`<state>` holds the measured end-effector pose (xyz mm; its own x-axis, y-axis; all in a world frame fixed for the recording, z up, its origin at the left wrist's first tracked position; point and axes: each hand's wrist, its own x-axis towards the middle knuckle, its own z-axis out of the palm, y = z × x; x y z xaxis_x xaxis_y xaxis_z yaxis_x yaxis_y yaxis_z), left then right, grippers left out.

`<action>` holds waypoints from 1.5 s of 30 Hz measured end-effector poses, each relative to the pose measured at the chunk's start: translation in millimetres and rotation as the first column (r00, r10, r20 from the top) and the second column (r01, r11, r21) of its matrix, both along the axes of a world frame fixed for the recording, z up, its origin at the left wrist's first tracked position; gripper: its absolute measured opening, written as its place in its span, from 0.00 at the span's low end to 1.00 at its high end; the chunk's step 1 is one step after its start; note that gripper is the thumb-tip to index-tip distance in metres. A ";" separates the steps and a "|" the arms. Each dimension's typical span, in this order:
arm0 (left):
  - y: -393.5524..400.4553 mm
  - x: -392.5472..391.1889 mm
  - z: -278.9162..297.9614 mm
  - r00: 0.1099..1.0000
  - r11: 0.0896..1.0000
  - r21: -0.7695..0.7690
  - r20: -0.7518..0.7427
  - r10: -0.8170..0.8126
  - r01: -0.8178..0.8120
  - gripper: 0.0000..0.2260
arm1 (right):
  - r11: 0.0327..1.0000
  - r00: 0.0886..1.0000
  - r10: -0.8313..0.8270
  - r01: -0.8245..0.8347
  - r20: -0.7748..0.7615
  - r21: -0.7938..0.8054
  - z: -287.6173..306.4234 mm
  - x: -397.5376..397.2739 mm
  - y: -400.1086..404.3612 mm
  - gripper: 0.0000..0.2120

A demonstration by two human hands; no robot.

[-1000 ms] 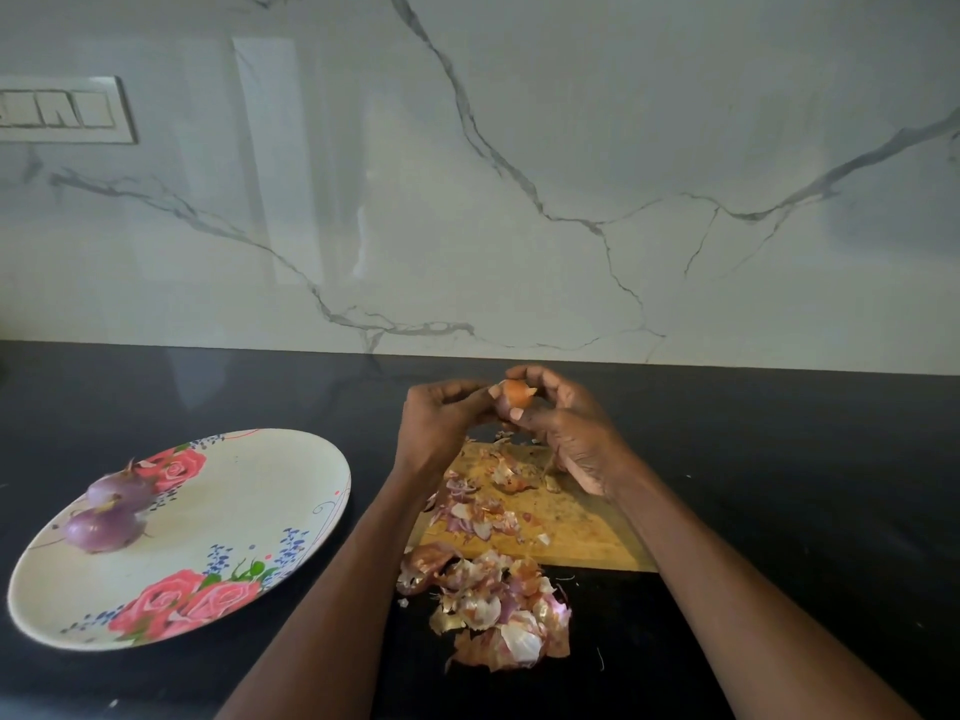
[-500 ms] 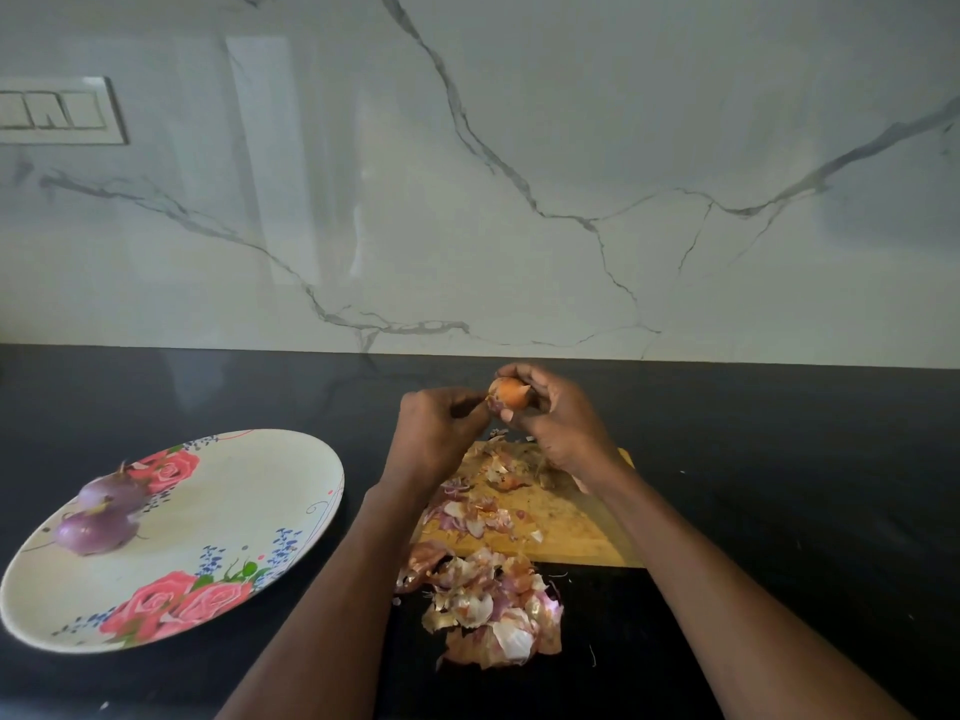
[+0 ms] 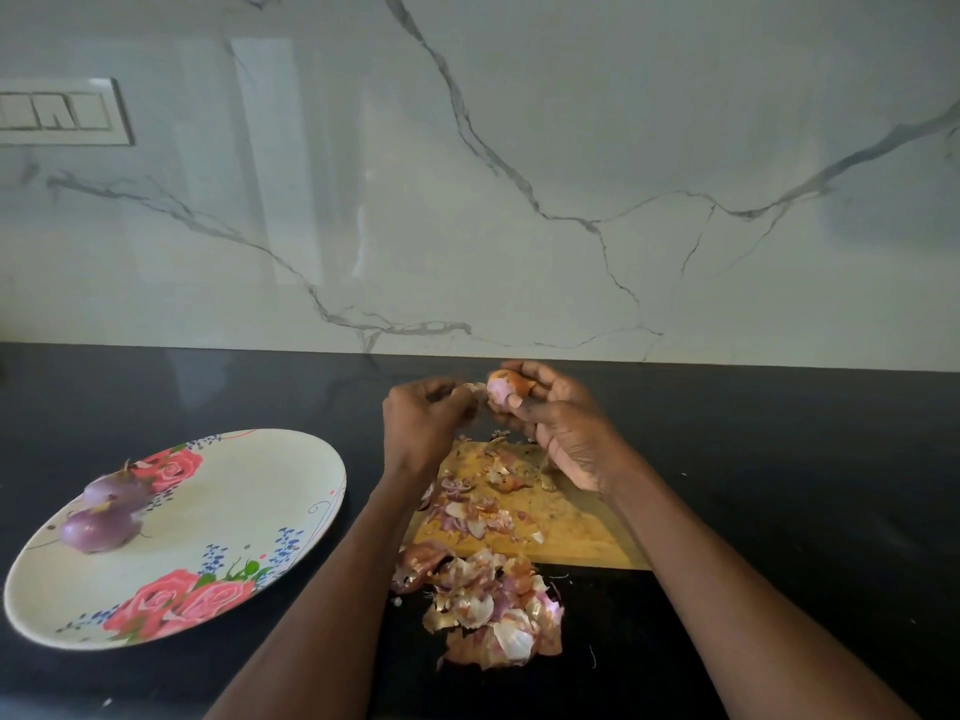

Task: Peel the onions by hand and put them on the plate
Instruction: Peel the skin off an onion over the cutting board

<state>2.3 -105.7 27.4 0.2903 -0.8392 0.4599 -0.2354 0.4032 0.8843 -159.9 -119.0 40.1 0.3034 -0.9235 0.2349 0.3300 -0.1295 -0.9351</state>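
- Landmark: wooden cutting board [image 3: 566, 532] lying flat on the black bench [image 3: 779, 459].
- Right hand [image 3: 566, 433] is held above the far end of the board, fingers curled round a small onion [image 3: 506, 389]; thumb lies across its near side.
- Onion is partly peeled: pale pink flesh on its left side, orange-brown skin on top and right.
- Left hand [image 3: 421, 428] is above the board's far-left corner, just beside the onion, fingertips pinching a strip of skin [image 3: 474, 389] that joins the onion's left side.
- Both forearms cross the near edge of the board; the left one covers its left edge.
- Board surface carries loose peel scraps [image 3: 470, 511], mostly on its left half.
- Bigger peel pile [image 3: 493, 610] sits on the bench, touching the board's near-left corner and spreading toward the person.
- Floral plate [image 3: 249, 511] rests on the bench left of the board, apart from it.
- Two peeled purple onions [image 3: 98, 527] lie on the plate's far-left part, touching each other.
- Marble backsplash [image 3: 519, 174] stands behind the board; switch panel [image 3: 62, 119] is on it, far up-left.
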 end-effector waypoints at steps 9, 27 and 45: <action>-5.1 0.0 -2.3 0.992 0.990 0.092 -0.079 -0.101 0.108 0.07 | 0.998 0.995 -0.024 0.018 0.095 0.058 0.9 -5.4 -4.0 0.21; 6.7 -4.1 8.6 0.895 0.927 0.001 -0.262 -0.361 0.374 0.08 | 0.952 0.954 -0.257 0.222 -0.156 -0.210 -3.8 -0.4 -0.4 0.20; 8.3 -9.9 2.5 0.996 0.992 -0.095 -0.001 -0.089 0.089 0.06 | 0.969 0.961 -0.236 0.222 -0.146 -0.105 -5.6 6.2 -0.8 0.16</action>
